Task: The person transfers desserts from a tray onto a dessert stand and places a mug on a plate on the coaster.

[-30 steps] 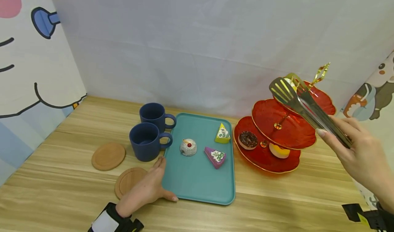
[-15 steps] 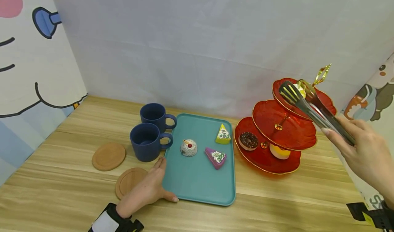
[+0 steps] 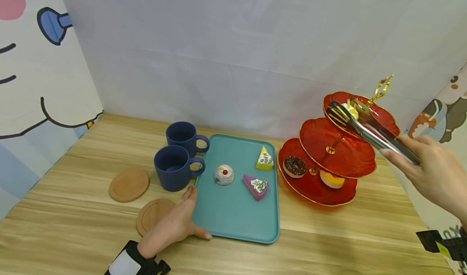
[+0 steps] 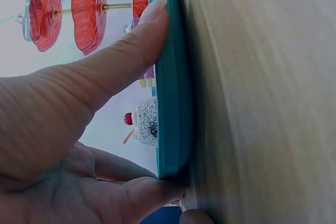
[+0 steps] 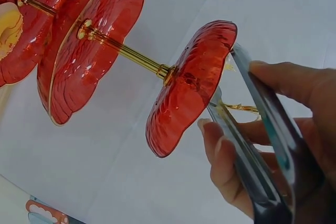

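My left hand (image 3: 176, 219) holds the near left corner of a teal tray (image 3: 237, 222), thumb at the near edge and fingers along the left side. On the tray lie a white round cake (image 3: 223, 175) with a cherry, a yellow cake slice (image 3: 264, 160) and a purple cake slice (image 3: 256, 187). In my right hand (image 3: 435, 171) I grip metal tongs (image 3: 383, 139). Their slotted heads stand either side of a white and yellow cake (image 3: 352, 110) on the top tier of a red three-tier stand (image 3: 335, 147). Whether they squeeze it, I cannot tell.
A chocolate donut (image 3: 294, 167) and a yellow-topped donut (image 3: 331, 179) sit on the stand's bottom tier. Two blue mugs (image 3: 172, 178) stand left of the tray, touching or nearly so. Beside them are two wooden coasters (image 3: 129, 185). A gold handle (image 3: 382, 88) tops the stand.
My right hand has shifted slightly right, and the tongs have come down to the top tier, around the white and yellow cake. The left hand and tray have stayed put.
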### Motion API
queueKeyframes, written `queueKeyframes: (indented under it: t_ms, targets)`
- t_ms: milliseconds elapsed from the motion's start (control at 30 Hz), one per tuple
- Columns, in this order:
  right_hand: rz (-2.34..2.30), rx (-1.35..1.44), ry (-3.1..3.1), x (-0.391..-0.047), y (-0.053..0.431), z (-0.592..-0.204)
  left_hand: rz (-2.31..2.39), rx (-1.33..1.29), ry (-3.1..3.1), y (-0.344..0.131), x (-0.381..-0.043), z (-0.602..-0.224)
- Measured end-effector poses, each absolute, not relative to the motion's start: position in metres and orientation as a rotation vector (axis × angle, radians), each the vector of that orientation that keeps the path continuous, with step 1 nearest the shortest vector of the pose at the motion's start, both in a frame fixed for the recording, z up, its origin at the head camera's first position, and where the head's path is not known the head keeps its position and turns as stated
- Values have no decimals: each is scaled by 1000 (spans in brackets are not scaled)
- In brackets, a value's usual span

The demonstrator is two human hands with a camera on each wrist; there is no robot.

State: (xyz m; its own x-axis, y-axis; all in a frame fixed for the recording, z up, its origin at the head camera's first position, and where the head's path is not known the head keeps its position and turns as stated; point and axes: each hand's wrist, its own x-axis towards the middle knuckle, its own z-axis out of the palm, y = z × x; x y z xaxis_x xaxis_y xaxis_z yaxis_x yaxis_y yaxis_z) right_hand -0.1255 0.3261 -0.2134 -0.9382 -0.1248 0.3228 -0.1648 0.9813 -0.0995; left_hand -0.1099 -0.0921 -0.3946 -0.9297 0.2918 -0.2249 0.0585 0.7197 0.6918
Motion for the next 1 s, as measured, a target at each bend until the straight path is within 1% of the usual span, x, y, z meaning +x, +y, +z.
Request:
queueKeyframes:
  t_ms: [400, 1000]
  targets:
    - [174, 224, -2842, -129, 325, -207, 1032, 276, 2607, -93, -110, -395]
    - [249, 156, -2717, -120, 316, -211, 1029, 267, 2604, -92, -110, -394]
